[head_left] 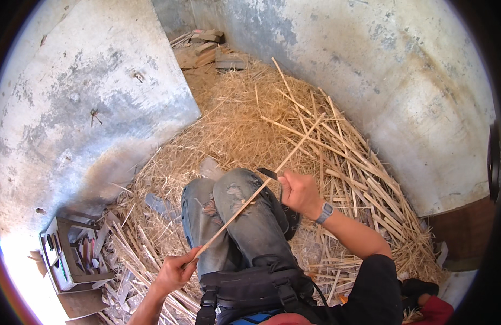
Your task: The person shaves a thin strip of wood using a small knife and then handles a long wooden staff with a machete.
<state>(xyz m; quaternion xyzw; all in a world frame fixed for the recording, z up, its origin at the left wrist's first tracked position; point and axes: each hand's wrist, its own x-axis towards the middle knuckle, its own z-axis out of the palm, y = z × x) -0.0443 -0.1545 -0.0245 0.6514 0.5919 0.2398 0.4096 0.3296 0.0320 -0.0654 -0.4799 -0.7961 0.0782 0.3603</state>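
A long, pale split-bamboo strip [234, 216] slants across my knees, from the lower left up to the far right. My left hand [175, 272] is closed round its near end. In my right fist [300, 193], a knife with a dark, curved blade [267, 173] is gripped; the blade meets the strip just beyond my right knee. Most of the knife's handle is hidden by the fingers. Beneath the strip are my bent legs in worn, torn jeans [242, 195].
Thin shavings [223, 130] cover the floor ahead. Cut strips [364, 179] are heaped along the right wall [402, 97]. A wooden box of tools [71, 260] stands at the left, wood blocks [207, 46] lie at the back. Another person's red sleeve [435, 311] shows lower right.
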